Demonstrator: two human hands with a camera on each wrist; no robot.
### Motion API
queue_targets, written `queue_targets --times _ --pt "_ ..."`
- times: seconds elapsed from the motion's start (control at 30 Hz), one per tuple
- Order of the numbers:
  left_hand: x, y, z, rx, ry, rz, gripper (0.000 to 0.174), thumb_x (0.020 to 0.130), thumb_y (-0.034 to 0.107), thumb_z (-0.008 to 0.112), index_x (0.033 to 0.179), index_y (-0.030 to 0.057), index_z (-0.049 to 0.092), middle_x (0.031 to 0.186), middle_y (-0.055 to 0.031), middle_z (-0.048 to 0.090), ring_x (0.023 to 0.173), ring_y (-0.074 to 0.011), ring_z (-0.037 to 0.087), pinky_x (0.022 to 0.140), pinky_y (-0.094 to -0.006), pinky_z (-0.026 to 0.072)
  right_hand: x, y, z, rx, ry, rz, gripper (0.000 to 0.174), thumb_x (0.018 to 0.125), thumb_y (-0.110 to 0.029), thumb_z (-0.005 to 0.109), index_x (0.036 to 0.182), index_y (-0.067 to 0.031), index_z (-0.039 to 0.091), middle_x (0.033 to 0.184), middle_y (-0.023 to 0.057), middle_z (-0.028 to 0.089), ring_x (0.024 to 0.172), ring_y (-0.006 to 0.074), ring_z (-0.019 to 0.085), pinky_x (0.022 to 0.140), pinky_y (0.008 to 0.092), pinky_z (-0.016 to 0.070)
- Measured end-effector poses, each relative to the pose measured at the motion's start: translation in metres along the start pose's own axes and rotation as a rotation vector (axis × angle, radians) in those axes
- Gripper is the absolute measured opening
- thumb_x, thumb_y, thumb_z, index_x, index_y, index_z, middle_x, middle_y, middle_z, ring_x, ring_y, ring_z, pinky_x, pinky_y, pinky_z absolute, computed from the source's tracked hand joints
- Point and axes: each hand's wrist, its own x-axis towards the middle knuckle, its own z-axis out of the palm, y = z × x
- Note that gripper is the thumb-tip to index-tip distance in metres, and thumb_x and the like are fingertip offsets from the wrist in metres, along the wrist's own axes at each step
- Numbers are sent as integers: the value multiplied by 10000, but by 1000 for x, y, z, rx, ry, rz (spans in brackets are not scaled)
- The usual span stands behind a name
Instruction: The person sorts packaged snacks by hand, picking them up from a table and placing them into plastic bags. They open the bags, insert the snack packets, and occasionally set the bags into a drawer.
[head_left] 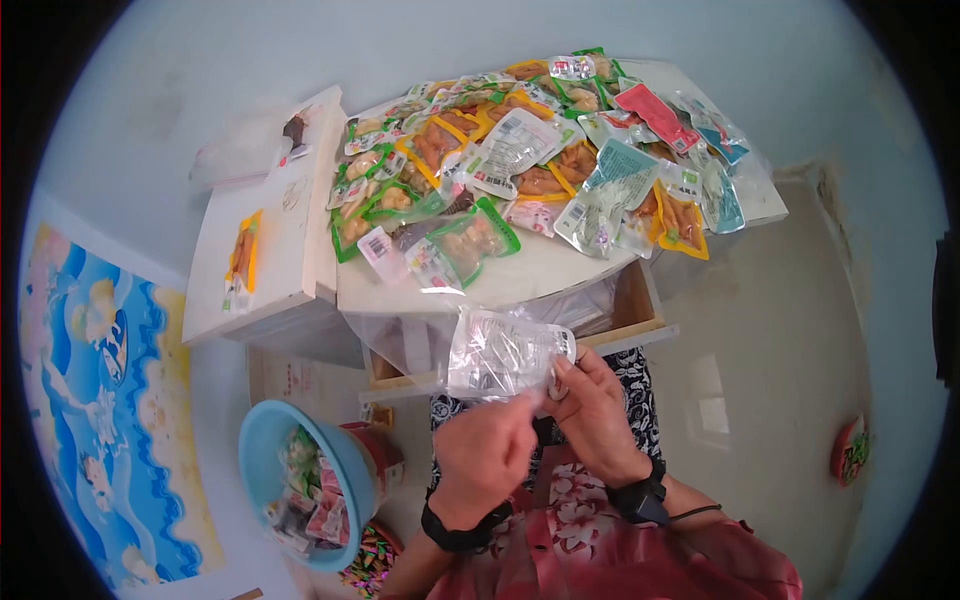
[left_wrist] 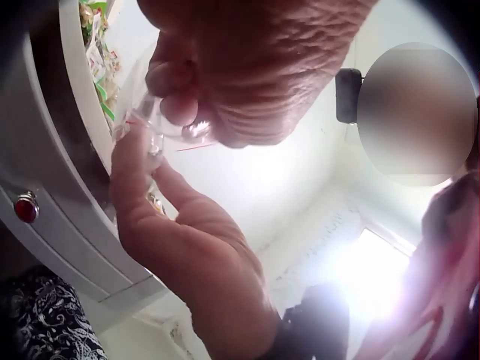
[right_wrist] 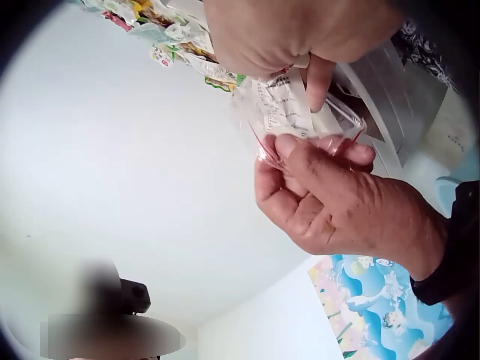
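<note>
A white printed packet (head_left: pixel 505 355) lies within or against a clear plastic bag (head_left: pixel 395 335), in front of the table. My right hand (head_left: pixel 597 415) holds the packet's right end, thumb on top and fingers beneath. Nearer my body, my left hand (head_left: pixel 485 455) is curled at the bag's lower edge. The right wrist view shows the left hand (right_wrist: pixel 337 195) pinching the clear film beside a thin red line, with small print on the packet (right_wrist: pixel 281 105) above it. In the left wrist view, the left hand (left_wrist: pixel 255 67) hides most of the packet.
Many sealed food packets (head_left: pixel 520 150) are heaped on the white table (head_left: pixel 400 295). One yellow-edged packet (head_left: pixel 243 255) lies on the side cabinet (head_left: pixel 285 240). An open drawer (head_left: pixel 650 300) sticks out below the tabletop. Lower left stands a blue tub (head_left: pixel 262 440) with packets inside.
</note>
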Motion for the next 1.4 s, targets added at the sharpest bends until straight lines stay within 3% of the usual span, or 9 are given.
queue_targets --times 0.07,0.33,0.47,0.67,0.77,1.0,1.1,1.23,1.4 --pt "1 -6 -7 97 77 -46 323 814 13 780 1114 26 663 822 -61 666 627 -213 601 585 -329 460 -1 -10 4 29 17 -3 251 1080 -120 521 1293 10 549 1258 107 666 1143 197 674 1022 426 576" --pt "-2 -18 2 186 193 -52 314 831 42 796 1092 13 624 985 -130 623 864 -319 633 716 -416 516 2 -13 3 81 -92 78 288 1036 -146 591 1263 24 542 1229 146 675 1069 219 714 958 377 584" --pt "-5 -29 6 85 107 -97 268 803 -25 749 1031 19 615 975 -137 608 861 -343 620 711 -429 508 2 -8 8 131 -123 204 236 1016 -106 638 1196 8 535 1201 141 676 989 206 718 937 362 586" --pt "0 -20 1 -131 -168 10 255 687 -121 651 879 30 580 895 -118 593 804 -346 606 670 -435 497 9 2 -8 93 -64 -25 211 1023 -68 632 1192 -16 517 1161 103 668 1069 161 680 935 344 576" --pt "5 -12 -5 -165 -166 68 262 699 -112 652 906 31 580 905 -121 599 775 -344 602 679 -425 505 7 9 -25 -116 -109 -73 220 1009 -33 649 1179 -28 511 1182 94 665 1082 143 665 953 329 560" --pt "-3 -10 2 -156 67 -298 270 742 -95 599 994 1 589 876 -147 614 756 -343 610 685 -395 506 -2 5 -13 -483 -272 -243 312 999 -58 683 1256 -12 511 1225 69 656 1101 86 610 947 279 521" --pt "5 -13 -10 -173 -197 -163 253 740 -92 594 972 9 596 890 -152 609 751 -348 611 662 -411 496 5 3 -26 -719 -355 -207 358 1000 -63 679 1314 -15 512 1237 59 659 1106 69 601 959 275 514" --pt "9 -3 -8 -99 -375 -41 221 724 -86 610 911 33 612 846 -140 577 746 -358 605 641 -439 487 16 3 -21 -196 -275 -72 373 1007 -41 644 1355 -16 510 1241 49 659 1098 84 631 964 283 527" --pt "-5 -14 -10 -161 -126 -162 183 768 -103 638 895 24 608 863 -132 647 759 -339 616 692 -404 491 3 2 2 248 -256 83 356 1019 -17 609 1360 -24 504 1255 68 653 1139 135 657 989 315 543"
